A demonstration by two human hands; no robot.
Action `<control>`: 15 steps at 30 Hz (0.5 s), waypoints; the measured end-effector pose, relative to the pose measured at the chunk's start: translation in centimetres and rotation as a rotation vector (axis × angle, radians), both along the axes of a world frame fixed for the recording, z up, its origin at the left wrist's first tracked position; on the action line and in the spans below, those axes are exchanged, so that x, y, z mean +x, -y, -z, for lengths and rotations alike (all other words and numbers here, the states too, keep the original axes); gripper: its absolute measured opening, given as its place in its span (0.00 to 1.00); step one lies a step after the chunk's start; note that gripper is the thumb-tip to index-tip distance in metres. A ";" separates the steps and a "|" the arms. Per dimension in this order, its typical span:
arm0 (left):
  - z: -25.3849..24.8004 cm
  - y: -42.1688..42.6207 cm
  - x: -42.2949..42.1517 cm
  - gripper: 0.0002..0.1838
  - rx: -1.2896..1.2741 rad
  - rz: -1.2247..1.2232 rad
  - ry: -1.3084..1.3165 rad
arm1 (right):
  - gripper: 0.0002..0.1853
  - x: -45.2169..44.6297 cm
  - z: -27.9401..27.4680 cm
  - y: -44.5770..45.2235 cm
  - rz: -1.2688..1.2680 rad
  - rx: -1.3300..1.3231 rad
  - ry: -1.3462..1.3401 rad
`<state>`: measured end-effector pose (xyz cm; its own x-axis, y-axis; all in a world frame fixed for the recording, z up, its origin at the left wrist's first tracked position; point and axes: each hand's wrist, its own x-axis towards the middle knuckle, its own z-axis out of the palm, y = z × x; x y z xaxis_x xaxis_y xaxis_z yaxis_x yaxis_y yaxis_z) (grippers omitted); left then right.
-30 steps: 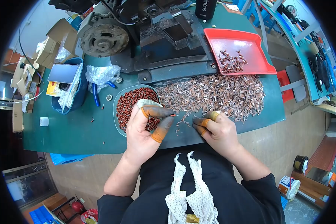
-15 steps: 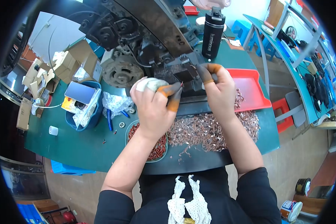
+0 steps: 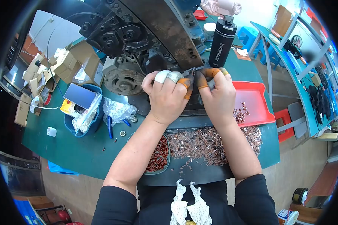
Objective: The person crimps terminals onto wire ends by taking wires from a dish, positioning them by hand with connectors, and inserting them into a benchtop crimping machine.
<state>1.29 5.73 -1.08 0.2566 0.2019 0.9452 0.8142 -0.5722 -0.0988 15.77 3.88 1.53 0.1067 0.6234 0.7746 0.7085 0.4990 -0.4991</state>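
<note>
My left hand (image 3: 167,95), with white and orange coverings on its fingers, is pinched closed at the working point of a dark metal machine (image 3: 157,30). Close beside it, my right hand (image 3: 218,92) is also pinched, wearing orange and dark finger covers. The fingertips of both hands nearly meet under the machine's head, and whatever they hold is too small and hidden to name. Below my left forearm lies a green-rimmed tray (image 3: 168,165) of small red-brown parts (image 3: 157,159). A heap of small copper-coloured metal pieces (image 3: 199,144) spreads between my forearms.
A red tray (image 3: 253,93) with some copper pieces stands right of my right hand. Behind it is a black bottle (image 3: 222,43). On the left are a blue bin (image 3: 95,120), blue-handled pliers (image 3: 110,127), a plastic bag (image 3: 118,110) and cardboard boxes (image 3: 69,65).
My left hand has moved right and up, bringing its fingertips against the right hand's at the machine. The small red piece that showed in its pinch is now hidden. The view has shifted slightly.
</note>
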 end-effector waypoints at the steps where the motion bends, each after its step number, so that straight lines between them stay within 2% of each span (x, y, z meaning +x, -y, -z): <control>1: 0.0 -0.1 0.1 0.12 0.001 -0.004 0.002 | 0.07 0.0 0.0 -0.1 -0.004 0.001 0.002; 4: 0.0 -0.3 0.3 0.11 0.027 -0.005 0.033 | 0.08 0.1 0.1 -0.1 0.007 -0.002 0.019; 6: 0.1 -0.3 0.3 0.19 0.016 -0.015 0.002 | 0.08 0.1 0.0 -0.1 0.000 -0.014 0.019; 7: 0.1 -0.4 0.3 0.19 0.016 -0.018 0.003 | 0.08 0.0 -0.1 -0.1 -0.002 -0.014 0.020; 10: 0.1 -0.3 0.4 0.19 0.027 -0.021 -0.003 | 0.07 0.0 -0.2 0.1 -0.012 -0.029 -0.010; 12: 0.0 -0.2 0.6 0.11 -0.005 -0.034 0.021 | 0.07 0.1 -0.1 0.1 -0.016 -0.038 -0.001; 15: -0.1 -0.3 1.0 0.11 0.028 -0.036 0.044 | 0.08 0.2 0.0 0.0 -0.022 -0.009 0.007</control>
<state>2.27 6.00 -0.93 0.2078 0.1835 0.9608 0.8383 -0.5395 -0.0783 15.97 3.92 1.52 0.0878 0.6328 0.7693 0.7008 0.5096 -0.4991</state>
